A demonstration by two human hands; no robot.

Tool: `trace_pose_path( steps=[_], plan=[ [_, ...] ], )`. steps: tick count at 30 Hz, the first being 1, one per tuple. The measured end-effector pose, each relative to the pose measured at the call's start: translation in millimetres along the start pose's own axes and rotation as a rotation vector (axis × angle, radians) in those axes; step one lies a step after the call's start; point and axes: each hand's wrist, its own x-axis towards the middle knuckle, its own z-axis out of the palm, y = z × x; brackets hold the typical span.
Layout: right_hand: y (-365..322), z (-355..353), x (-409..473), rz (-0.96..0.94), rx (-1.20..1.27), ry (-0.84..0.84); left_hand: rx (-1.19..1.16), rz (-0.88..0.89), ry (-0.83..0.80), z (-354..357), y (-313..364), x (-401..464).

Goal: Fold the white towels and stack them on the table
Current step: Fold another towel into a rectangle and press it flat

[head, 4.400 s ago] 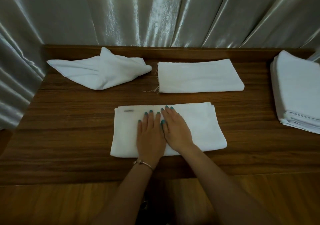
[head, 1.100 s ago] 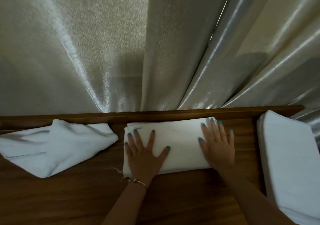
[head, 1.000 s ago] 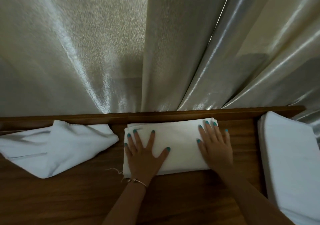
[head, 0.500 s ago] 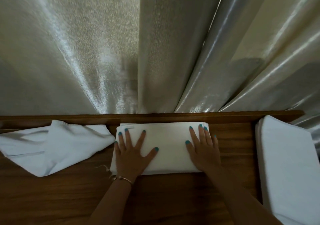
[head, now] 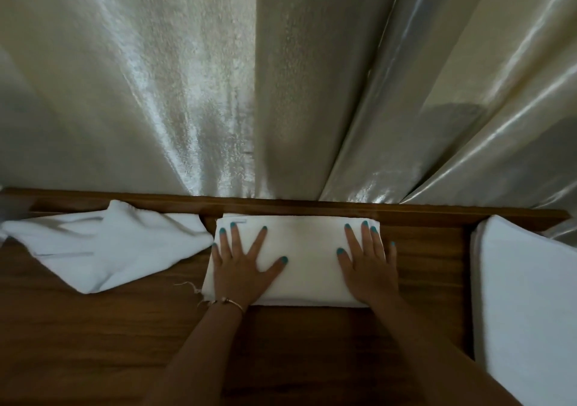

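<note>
I see the fingers point(head: 232, 234) of my left hand point(head: 242, 268) spread wide and flat on the left part of the folded towel point(head: 307, 262), thumb angled out toward its middle; they grip nothing, only press down. The right hand point(head: 371, 268) lies flat on the towel's right end with its fingers close together and straight, the little finger hanging just past the towel's right edge over the wood. A thin bracelet point(head: 229, 302) circles the left wrist at the towel's near edge.

The folded towel is a neat white rectangle, with a second layer showing along its near edge and loose threads trailing from its near-left corner. It sits on the bench point(head: 93, 343), its far edge right against the raised back lip.

Left of the folded towel, touching its far-left corner, lies a crumpled towel point(head: 103, 249), its left tip cut off by the frame. Right of the folded towel, well apart, stands a stack of towels point(head: 524, 305), cut off at the right and bottom; I cannot count its layers. Behind the folded towel hangs a shiny pale curtain point(head: 281, 77).
</note>
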Motion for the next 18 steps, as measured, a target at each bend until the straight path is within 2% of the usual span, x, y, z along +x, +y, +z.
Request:
trace_pose_path(
  steps=[12,14,18],
  plan=[
    [-5.4,-17.7,-5.6,0.009,-0.100,-0.129,0.043,0.039,-0.316,-23.3,-4.8,6.2],
    [-8.3,-24.8,-7.7,0.016,-0.138,-0.154,0.083,0.119,-0.300,-30.1,-16.0,5.8],
    [-15.7,-43.0,-4.9,0.054,-0.175,-0.161,0.249,0.451,-0.256,-59.1,-74.7,6.6]
  ],
)
